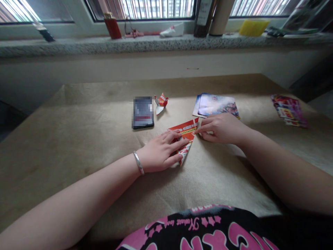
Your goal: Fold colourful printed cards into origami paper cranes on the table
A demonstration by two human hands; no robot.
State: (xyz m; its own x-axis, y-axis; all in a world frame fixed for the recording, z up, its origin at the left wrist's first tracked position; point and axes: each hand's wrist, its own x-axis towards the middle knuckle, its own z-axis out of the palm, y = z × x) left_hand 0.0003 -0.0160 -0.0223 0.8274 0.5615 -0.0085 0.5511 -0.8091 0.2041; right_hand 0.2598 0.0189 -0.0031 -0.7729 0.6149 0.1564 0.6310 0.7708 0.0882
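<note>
A red and white printed sheet of paper (191, 127), folded into a triangle, lies on the table in front of me. My left hand (165, 149) rests palm down over its left part with the fingers stretched out and apart. At the right edge, my right hand (220, 128) has its fingers curled together, thumb and fingertips pinching the paper's corner. A folded paper crane (161, 103) in red and white stands just behind. Part of the sheet is hidden under my left fingers.
A dark phone-like slab (143, 113), its face pixelated, lies beside the crane. Glossy printed sheets (217, 105) lie behind my right hand, and colourful cards (289, 111) at the far right. A red lighter-like object (112, 26) and a yellow block (253, 27) stand on the stone windowsill (145, 43).
</note>
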